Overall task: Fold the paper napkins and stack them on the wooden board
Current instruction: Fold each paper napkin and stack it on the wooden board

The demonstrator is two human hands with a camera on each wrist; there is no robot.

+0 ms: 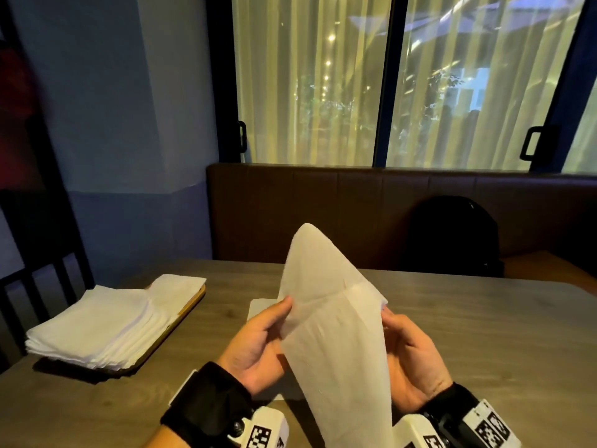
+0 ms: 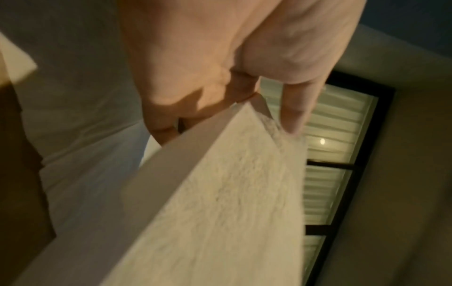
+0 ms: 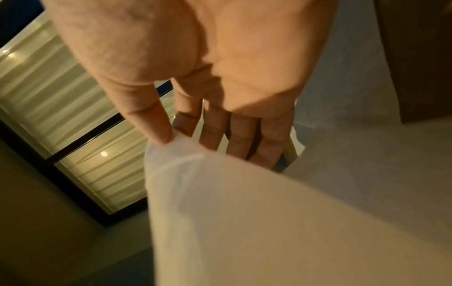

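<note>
Both hands hold one white paper napkin [image 1: 326, 318] up above the near middle of the table [image 1: 468, 334]. The left hand [image 1: 258, 344] pinches its left edge between thumb and fingers [image 2: 297, 108] — the right hand [image 1: 408, 354] pinches the right edge, thumb against forefinger, the other fingers [image 3: 244, 133] nearly straight behind the sheet. The napkin's top corner rises to a rounded peak. At the far left, a stack of napkins [image 1: 106, 321] lies on the wooden board [image 1: 190, 305].
</note>
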